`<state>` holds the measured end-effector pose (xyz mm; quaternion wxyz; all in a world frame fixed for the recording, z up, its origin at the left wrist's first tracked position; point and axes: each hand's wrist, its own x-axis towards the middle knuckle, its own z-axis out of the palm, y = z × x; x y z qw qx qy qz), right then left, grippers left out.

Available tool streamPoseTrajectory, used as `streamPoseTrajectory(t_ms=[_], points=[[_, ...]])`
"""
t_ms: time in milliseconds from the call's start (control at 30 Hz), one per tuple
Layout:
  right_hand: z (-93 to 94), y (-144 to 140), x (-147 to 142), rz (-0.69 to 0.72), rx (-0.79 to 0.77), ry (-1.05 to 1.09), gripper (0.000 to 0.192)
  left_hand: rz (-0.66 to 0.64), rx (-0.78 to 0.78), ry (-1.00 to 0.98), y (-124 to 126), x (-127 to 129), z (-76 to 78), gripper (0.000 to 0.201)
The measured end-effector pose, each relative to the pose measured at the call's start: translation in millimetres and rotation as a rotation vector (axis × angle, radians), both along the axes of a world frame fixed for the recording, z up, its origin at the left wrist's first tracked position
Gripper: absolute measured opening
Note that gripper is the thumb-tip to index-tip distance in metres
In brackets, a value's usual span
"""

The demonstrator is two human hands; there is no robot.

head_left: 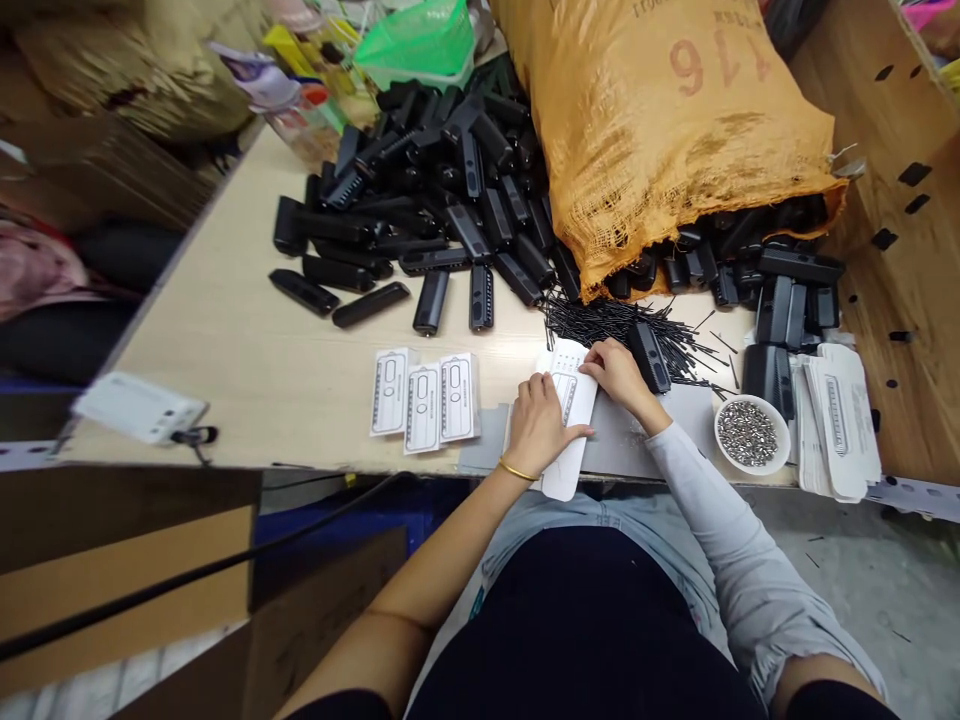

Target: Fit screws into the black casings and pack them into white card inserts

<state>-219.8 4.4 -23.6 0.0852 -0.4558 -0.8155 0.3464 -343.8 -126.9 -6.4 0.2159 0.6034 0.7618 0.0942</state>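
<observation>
Here, near the lower middle of the frame, both hands work on one white card [571,410] that lies on the table [247,340] at its near edge. The left hand [538,425] rests flat on the card with fingers loosely spread, pressing it down; a thin gold bangle [517,470] sits on that wrist. The right hand [619,372] pinches the upper end of the card with bent fingers. Just right of this hand lies a black plastic case [649,356] on a heap of thin black pins [615,320].

Left of the hands, three more printed cards [424,396] lie side by side; their print is too small to read. At the right, a small white bowl [751,434] holds shiny metal bits, and beside it stands a stack of white cards [840,420].

In the upper middle, many black cases [435,190] are piled. An orange woven sack [667,130] lies in the upper right, with red digits that appear upside down, seemingly "116".
</observation>
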Motion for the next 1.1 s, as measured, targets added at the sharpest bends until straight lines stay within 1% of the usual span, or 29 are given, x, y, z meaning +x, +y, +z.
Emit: streamPoseTrajectory(t_ms=[33,67,100,200,267,300,333,367,433,467,533,567,633,700,767,833,867,933,1000,1033,1100], points=[[-2.5,0.0,1.2,-0.010,-0.003,0.026,0.007,0.020,-0.004,0.029,0.9,4.7,1.0,0.103],[-4.5,0.4,2.6,-0.015,-0.004,0.054,0.005,0.041,-0.010,0.057,2.1,8.4,2.1,0.105],[-5.8,0.9,4.3,-0.013,-0.004,0.086,0.005,0.058,-0.018,0.078,3.5,11.0,3.3,0.102],[-5.3,0.6,11.4,-0.016,0.033,0.161,0.006,0.089,-0.048,0.096,7.2,12.5,6.9,0.080],[-2.5,-3.8,16.2,-0.070,0.057,0.140,0.004,0.099,-0.068,0.104,8.0,11.6,8.4,0.076],[-1.2,-7.7,18.1,-0.106,0.035,0.118,0.006,0.101,-0.074,0.108,7.9,11.8,8.7,0.077],[-0.4,-12.5,19.4,-0.139,-0.028,0.105,0.010,0.104,-0.078,0.108,7.4,12.8,8.6,0.079],[-0.3,-17.9,20.0,-0.166,-0.124,0.112,0.014,0.109,-0.082,0.107,6.8,14.5,8.2,0.082],[-3.2,-28.3,19.5,-0.210,-0.316,0.183,0.022,0.121,-0.087,0.103,5.6,19.4,6.8,0.096],[-6.2,-32.4,18.5,-0.231,-0.371,0.237,0.025,0.127,-0.089,0.103,5.3,21.9,6.1,0.106],[-14.6,-37.2,16.4,-0.278,-0.389,0.357,0.028,0.140,-0.093,0.111,5.7,24.8,5.3,0.121],[-19.3,-38.0,15.6,-0.298,-0.393,0.420,0.029,0.149,-0.097,0.113,6.3,24.4,5.4,0.122],[-28.3,-37.1,14.9,-0.312,-0.460,0.544,0.032,0.162,-0.116,0.087,7.7,19.2,6.8,0.115],[-35.1,-35.1,15.8,-0.314,-0.541,0.628,0.033,0.158,-0.140,0.007,8.7,9.2,9.4,0.106],[-38.7,-33.3,17.7,-0.314,-0.563,0.657,0.032,0.137,-0.153,-0.107,8.8,-2.8,12.0,0.099],[-39.2,-31.8,20.3,-0.317,-0.531,0.648,0.032,0.111,-0.149,-0.208,8.3,-13.6,13.4,0.093],[-38.6,-31.0,21.8,-0.311,-0.487,0.636,0.032,0.103,-0.142,-0.245,8.0,-18.0,13.3,0.091],[-36.0,-28.8,25.3,-0.270,-0.304,0.583,0.031,0.093,-0.124,-0.303,7.5,-24.9,11.7,0.090],[-32.0,-26.2,29.6,-0.214,-0.079,0.523,0.027,0.096,-0.107,-0.361,7.3,-29.8,9.5,0.095],[-29.6,-25.2,31.9,-0.193,0.002,0.502,0.026,0.110,-0.093,-0.393,7.2,-31.9,9.1,0.097],[-23.3,-24.0,36.4,-0.186,0.073,0.486,0.023,0.177,-0.054,-0.466,6.9,-35.3,11.6,0.101]])
